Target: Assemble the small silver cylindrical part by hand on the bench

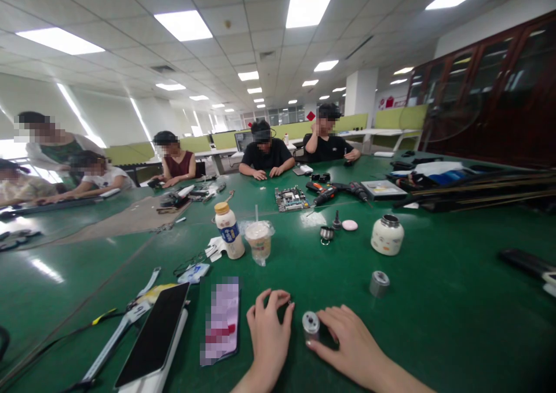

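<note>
My left hand (pixel 268 334) rests on the green table (pixel 434 300) with thumb and forefinger pinched on a tiny metal part (pixel 289 304) that I cannot name. My right hand (pixel 350 344) lies beside it, fingers curled around a small silver cylinder (pixel 311 325) that stands upright on the table. A second grey metal cylinder (pixel 379 283) stands apart, a little farther right. A blurred phone (pixel 221 321) lies just left of my left hand.
A dark phone on a white pad (pixel 154 338) lies at the near left. A bottle (pixel 229 229), a plastic cup (pixel 259 241), a white jar (pixel 387 235), a circuit board (pixel 291 198) and drills (pixel 334 191) stand farther out. Several people sit around the far side.
</note>
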`<control>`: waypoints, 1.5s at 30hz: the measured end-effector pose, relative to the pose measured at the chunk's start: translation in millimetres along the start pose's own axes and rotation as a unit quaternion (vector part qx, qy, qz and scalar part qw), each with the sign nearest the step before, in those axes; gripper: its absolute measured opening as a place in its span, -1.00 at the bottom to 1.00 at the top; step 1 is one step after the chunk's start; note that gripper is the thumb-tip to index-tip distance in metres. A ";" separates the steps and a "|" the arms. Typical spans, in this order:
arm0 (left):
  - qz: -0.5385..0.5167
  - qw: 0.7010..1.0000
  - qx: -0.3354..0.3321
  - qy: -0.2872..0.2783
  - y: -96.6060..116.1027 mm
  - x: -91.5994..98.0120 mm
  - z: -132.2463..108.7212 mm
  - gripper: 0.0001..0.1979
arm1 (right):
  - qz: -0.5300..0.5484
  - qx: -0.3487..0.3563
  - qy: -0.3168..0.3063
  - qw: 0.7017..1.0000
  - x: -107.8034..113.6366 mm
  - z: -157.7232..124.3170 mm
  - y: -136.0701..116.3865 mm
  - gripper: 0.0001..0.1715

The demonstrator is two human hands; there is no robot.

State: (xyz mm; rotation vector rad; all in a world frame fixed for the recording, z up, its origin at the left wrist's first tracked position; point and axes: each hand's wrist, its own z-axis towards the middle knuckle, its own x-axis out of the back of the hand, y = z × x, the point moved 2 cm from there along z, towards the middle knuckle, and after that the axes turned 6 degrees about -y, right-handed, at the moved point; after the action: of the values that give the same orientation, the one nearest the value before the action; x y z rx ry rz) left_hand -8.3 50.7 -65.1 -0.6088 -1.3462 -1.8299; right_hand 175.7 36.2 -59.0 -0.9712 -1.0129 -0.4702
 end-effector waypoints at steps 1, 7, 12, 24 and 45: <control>-0.001 1.000 -0.002 0.004 0.1 -0.2 -0.4 -0.90 | -0.001 -0.001 -0.003 1.000 0.0 0.1 0.1 -0.73; -0.146 0.977 -0.075 0.137 7.6 -0.5 -9.7 -0.72 | -0.008 0.005 -0.005 1.000 -0.4 0.7 0.8 -0.76; -0.204 0.946 -0.204 0.150 24.9 -0.3 -25.8 -0.68 | -0.004 0.008 0.007 1.000 -3.1 -0.7 2.9 -0.80; -0.152 0.966 -0.184 0.097 21.0 -3.8 -27.0 -0.69 | -0.003 0.011 0.007 1.000 -2.1 -0.3 2.1 -0.85; -0.124 0.978 -0.143 -0.084 34.0 4.9 -26.5 -0.62 | 0.097 0.057 0.015 0.994 9.8 -6.4 4.0 -0.47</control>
State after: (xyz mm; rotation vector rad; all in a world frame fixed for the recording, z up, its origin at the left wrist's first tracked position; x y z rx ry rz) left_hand 17.9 19.3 -50.6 -0.7883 -1.3256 -2.2422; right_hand 186.5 33.7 -53.4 -0.9455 -0.8979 -0.2627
